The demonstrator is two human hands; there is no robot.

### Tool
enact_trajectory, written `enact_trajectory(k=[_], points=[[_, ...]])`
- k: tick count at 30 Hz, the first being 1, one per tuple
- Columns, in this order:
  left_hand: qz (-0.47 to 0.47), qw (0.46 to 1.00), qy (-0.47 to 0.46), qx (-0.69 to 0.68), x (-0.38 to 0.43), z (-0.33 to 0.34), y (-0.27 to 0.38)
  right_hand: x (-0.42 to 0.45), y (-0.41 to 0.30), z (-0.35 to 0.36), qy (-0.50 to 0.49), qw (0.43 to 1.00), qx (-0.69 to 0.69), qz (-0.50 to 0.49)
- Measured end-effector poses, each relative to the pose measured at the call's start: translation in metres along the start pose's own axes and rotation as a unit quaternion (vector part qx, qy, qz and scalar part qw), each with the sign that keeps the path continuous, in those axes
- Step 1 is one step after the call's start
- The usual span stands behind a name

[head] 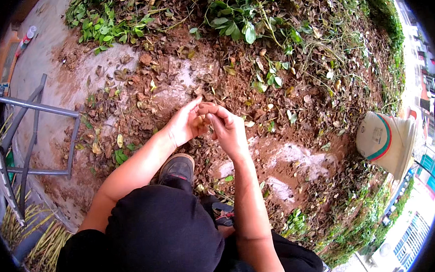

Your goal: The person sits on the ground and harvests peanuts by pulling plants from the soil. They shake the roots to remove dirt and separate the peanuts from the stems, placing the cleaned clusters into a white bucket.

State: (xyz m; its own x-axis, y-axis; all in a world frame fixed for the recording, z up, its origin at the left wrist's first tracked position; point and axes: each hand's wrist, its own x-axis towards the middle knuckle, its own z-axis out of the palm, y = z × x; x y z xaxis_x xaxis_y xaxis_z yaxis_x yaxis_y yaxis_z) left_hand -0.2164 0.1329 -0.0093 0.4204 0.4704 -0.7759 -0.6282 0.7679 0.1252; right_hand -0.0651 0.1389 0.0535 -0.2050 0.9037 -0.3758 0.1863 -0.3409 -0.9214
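Before my body, just above the soil, my left hand (185,125) is cupped with its palm turned toward the right. Small tan pods (201,126), which look like peanuts, rest in it, partly covered by fingers. My right hand (229,129) meets it from the right, thumb and fingertips drawn together beside the pods. Whether something is pinched there is hidden. Under both hands spreads reddish soil (159,106) strewn with dry brown leaves. Leafy green plants (238,22), apparently peanut plants, lie beyond the hands.
A white plastic bucket (380,141) with a green and red band lies tilted at the right. On the left stands a grey metal tube frame (38,106). A spray can (28,37) is at the upper left. My shoe (178,168) is on the soil below my hands.
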Motion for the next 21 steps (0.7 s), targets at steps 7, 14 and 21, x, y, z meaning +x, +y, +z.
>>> enact_trajectory(k=[7,14,21], points=[[-0.049,0.985,-0.108,-0.128,0.003,-0.010,0.003,0.102,0.018,-0.081,0.189,0.858,-0.444,-0.175],[0.022,0.968,-0.195,-0.159,-0.001,-0.001,0.012,0.157,0.029,-0.114,0.271,0.829,-0.481,-0.093],[0.042,0.968,-0.185,-0.165,0.015,0.001,0.013,0.036,0.019,-0.047,0.064,0.950,-0.288,-0.099]])
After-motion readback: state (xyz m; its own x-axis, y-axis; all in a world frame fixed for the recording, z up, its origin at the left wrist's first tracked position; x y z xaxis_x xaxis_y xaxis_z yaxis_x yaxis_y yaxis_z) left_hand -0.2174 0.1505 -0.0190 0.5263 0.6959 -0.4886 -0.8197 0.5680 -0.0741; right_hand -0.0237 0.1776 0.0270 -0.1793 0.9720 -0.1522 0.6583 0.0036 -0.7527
